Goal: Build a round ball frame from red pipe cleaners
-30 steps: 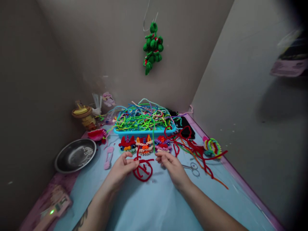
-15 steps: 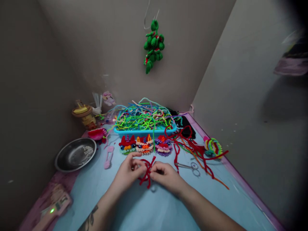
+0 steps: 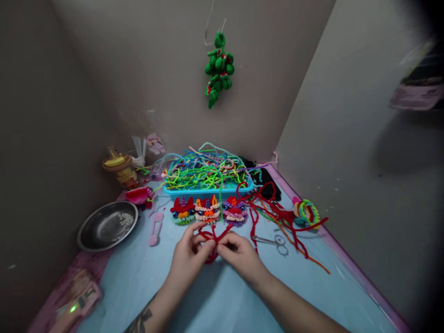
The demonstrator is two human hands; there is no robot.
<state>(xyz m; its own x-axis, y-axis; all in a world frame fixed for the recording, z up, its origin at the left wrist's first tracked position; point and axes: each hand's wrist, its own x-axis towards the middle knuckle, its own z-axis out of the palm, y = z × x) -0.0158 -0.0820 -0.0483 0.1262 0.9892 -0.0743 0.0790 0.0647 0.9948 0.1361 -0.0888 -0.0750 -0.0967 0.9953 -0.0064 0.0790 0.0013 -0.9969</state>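
Between both hands is a bundle of red chenille stems (image 3: 211,259), looped, with loose ends sticking up. My left hand (image 3: 192,252) pinches it from the left between thumb and fingers. From the right, the thumb and forefinger of my right hand (image 3: 239,254) are closed on the same stems, the fingertips of the two hands almost meeting. Just beyond the hands stand three small colourful figures made of twisted stems: one red and green (image 3: 183,212), one orange and cream (image 3: 207,210), one purple and pink (image 3: 235,212). Scissors (image 3: 275,243) lie right of my right hand.
A blue tray (image 3: 208,190) heaped with coloured stems stands at the back. Red and orange stems (image 3: 287,217) lie loose at right, near a coiled multicoloured piece (image 3: 307,213). At left are a metal bowl (image 3: 104,236) with small white bits and a pink clip (image 3: 156,230). A green ornament (image 3: 219,69) hangs above.
My fingers have turned the red stems, whose ends now spread upward instead of hanging down. The small pale round thing below the hands is no longer seen. The view has shifted slightly.
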